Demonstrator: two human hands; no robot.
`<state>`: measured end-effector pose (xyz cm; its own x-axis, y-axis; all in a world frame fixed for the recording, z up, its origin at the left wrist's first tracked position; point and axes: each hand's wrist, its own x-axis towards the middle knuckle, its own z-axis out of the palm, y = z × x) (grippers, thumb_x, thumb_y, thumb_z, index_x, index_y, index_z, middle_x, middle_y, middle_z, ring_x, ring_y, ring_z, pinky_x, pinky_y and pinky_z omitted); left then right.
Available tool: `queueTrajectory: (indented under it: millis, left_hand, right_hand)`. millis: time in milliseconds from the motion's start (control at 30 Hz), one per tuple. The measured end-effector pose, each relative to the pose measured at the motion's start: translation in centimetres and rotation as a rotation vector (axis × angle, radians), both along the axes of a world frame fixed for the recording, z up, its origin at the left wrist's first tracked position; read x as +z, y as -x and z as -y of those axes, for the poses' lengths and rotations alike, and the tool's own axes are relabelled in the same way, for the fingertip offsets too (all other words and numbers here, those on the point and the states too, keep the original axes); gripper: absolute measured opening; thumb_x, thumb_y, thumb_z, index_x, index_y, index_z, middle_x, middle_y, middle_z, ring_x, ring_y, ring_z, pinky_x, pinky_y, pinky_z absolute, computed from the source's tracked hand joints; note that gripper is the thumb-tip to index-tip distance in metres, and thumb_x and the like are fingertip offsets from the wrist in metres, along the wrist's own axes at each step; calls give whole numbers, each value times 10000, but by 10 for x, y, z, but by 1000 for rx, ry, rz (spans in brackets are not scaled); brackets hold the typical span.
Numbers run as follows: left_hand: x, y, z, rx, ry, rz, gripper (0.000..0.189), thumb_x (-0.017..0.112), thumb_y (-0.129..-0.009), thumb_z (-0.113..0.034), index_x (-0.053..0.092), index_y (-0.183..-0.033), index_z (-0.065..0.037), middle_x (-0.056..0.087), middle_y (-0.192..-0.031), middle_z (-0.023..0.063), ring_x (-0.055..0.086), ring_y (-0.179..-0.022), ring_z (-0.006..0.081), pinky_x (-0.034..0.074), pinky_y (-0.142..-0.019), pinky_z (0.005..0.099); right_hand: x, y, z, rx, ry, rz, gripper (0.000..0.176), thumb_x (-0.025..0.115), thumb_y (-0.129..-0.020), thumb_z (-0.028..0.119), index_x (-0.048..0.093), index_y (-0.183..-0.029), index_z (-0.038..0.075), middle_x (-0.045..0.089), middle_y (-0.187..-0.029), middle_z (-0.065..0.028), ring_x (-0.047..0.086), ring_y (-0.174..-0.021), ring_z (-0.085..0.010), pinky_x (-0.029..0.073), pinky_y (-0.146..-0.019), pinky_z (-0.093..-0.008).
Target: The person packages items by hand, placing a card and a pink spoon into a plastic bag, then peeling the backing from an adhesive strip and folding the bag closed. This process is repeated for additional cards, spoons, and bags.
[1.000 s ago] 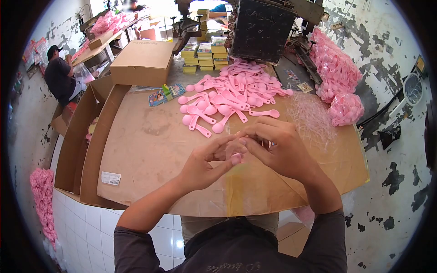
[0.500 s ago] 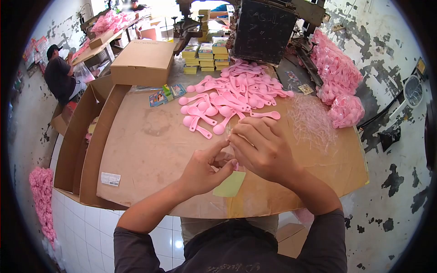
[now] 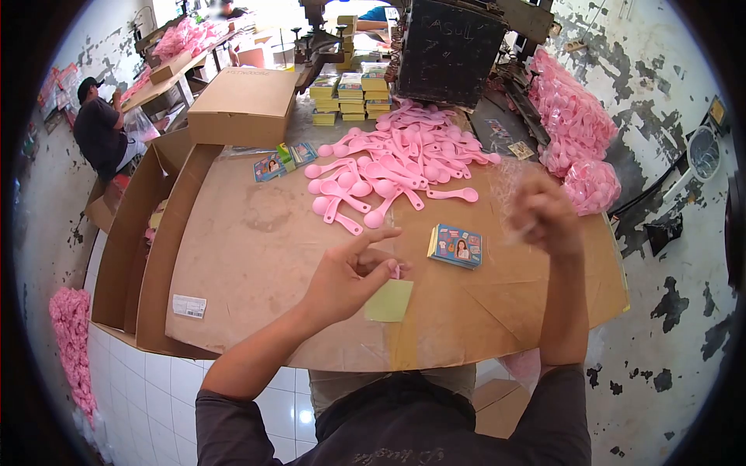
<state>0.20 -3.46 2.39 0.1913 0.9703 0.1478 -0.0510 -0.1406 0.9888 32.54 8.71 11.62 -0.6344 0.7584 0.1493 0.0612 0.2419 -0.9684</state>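
My left hand (image 3: 351,278) is closed near the front middle of the table, thumb and fingers pinching a yellow-green card (image 3: 390,301). A small pink piece (image 3: 397,271) shows at its fingertips; most of it is hidden. My right hand (image 3: 540,213) is raised at the right, curled and smeared by motion, in front of a heap of thin clear plastic strips (image 3: 517,186). A pale bit shows by its fingers, too blurred to name. Between the hands lies a stack of printed cards (image 3: 457,247). Beyond it is a pile of pink measuring spoons (image 3: 412,151).
Card stacks (image 3: 351,97) and a closed cardboard box (image 3: 242,105) stand at the back. A dark machine (image 3: 447,50) rises behind the spoons. Bags of pink spoons (image 3: 575,116) line the right side. An open carton (image 3: 128,256) borders the left; a person (image 3: 101,132) sits beyond.
My right hand has moved away from my left, right and upward to the clear strips, uncovering the card stack. My left hand stays almost in place; the yellow-green card has shifted slightly upward.
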Motion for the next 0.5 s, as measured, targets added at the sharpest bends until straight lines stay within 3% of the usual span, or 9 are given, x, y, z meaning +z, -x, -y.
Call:
queueTrajectory:
  millis: [133, 333, 433, 500]
  left_hand:
    - [-3, 4, -5, -11, 36, 47, 433, 598, -1028, -22, 497, -1445, 32, 773, -1097, 151, 729, -1052, 163, 579, -919, 294]
    - [-6, -1, -10, 9, 37, 72, 314, 579, -1046, -25, 568, -1347, 64, 744, -1168, 173, 729, -1064, 194, 582, -944, 319]
    - [-12, -3, -12, -3, 51, 82, 259, 575, -1058, -50, 620, -1281, 75, 738, -1174, 158, 726, -1069, 197, 587, -944, 330]
    - [-13, -3, -14, -12, 58, 18, 244, 582, -1062, -68, 647, -1245, 79, 738, -1162, 144, 724, -1066, 192, 589, -943, 334]
  right_hand:
    - [-31, -87, -65, -285, -61, -95, 183, 561, -1010, 82, 559, -1188, 42, 636, -809, -79, 643, -727, -170, 534, -708, -307]
    - [-68, -120, -56, -799, -1278, 975, 425, 652, -916, 77, 603, -1334, 16, 721, -1088, -172, 692, -1000, -329, 542, -831, -387]
    - [-57, -86, -35, -737, -829, 668, 313, 674, -940, 109, 671, -1240, 21, 728, -1091, -127, 694, -992, -285, 542, -825, -370]
    - [-39, -26, 0, -539, -479, 525, 254, 695, -962, 143, 699, -1187, 25, 726, -1079, -104, 681, -943, -215, 537, -801, -336]
